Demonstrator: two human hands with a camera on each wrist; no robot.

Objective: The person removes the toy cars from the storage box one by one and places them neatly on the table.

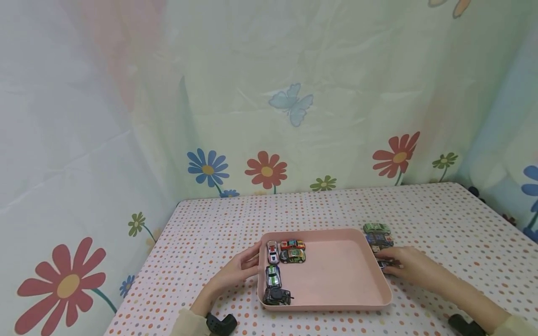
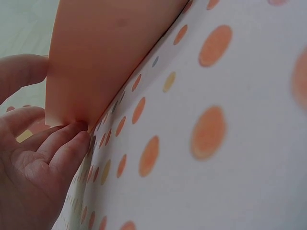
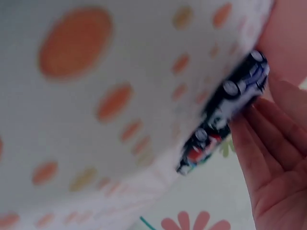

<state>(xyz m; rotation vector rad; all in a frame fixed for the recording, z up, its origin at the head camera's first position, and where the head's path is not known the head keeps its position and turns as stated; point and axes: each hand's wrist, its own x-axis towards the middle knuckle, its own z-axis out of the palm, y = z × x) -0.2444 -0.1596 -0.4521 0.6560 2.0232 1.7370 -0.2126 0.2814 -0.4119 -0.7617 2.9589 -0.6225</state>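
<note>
A shallow pink tray lies on the dotted table. Several toy cars sit along its left side, among them a white and red car, a green and white car and a black vehicle. My left hand touches the tray's left wall with its fingertips, fingers mostly straight. Just outside the tray's right wall, my right hand pinches a dark and white toy car between thumb and fingers. The fingers partly cover this car in the head view.
Beyond the right hand, a blue toy car and a green toy car stand in line beside the tray. An orange car and a green-orange car lie in the tray's far left part. A flowered curtain hangs behind the table.
</note>
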